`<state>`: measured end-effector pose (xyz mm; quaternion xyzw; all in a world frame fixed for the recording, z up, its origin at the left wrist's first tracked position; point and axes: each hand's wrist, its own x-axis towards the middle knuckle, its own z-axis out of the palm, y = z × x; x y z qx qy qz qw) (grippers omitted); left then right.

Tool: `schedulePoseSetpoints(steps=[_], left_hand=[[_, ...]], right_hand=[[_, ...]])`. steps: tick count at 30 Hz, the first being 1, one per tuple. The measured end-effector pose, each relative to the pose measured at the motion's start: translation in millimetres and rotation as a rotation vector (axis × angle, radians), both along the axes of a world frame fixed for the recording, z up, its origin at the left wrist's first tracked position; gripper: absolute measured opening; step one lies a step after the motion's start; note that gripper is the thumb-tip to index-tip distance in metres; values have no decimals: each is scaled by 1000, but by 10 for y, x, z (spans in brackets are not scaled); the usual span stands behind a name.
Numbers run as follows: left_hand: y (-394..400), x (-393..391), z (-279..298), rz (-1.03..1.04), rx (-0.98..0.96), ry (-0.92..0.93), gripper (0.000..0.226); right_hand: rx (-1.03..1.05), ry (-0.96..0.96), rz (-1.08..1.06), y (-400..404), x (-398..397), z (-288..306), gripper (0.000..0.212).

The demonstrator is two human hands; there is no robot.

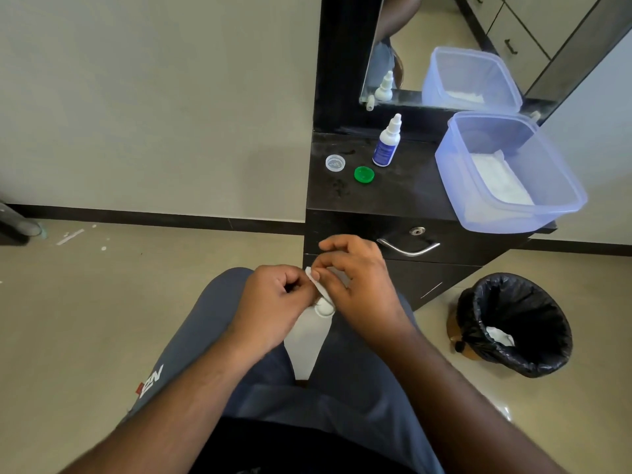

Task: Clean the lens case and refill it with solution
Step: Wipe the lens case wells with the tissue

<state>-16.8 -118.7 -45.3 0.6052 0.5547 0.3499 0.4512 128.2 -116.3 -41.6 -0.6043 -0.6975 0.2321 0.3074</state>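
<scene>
Near the frame's centre, a lens case (323, 307) (mostly hidden) is gripped by the left hand (273, 302) while a tissue (316, 282) is pinched by the right hand (355, 282); upper right, a bottle (387, 142), two caps (364, 174) and a tub (509, 172) are seen.

The tub (506, 172) at two o'clock is translucent, smooth plastic. The worktop (403, 186) looks dark and matt. The handle (408, 249) is shiny metal, the floor (85, 302) glossy tile.

Bare forearms, no sleeves; blue-grey trousers (191, 340) with red-white logo (150, 380) on left thigh; black top (290, 446).
</scene>
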Motion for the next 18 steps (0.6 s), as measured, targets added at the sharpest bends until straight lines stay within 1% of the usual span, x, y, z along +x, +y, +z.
schedulePoseSetpoints(steps=[2, 8, 11, 14, 18], left_hand=[[22, 6, 40, 37, -6, 4, 19], [34, 10, 123, 35, 24, 41, 15], [29, 13, 120, 46, 39, 58, 15], [36, 8, 110, 48, 86, 93, 14], [37, -9, 66, 7, 174, 196, 10]], right_hand=[[68, -67, -8, 14, 3, 20, 9], [58, -44, 16, 35, 106, 49, 12], [127, -56, 60, 38, 161, 6, 15], [216, -114, 113, 53, 207, -22, 23], [301, -241, 199, 59, 188, -2, 23]])
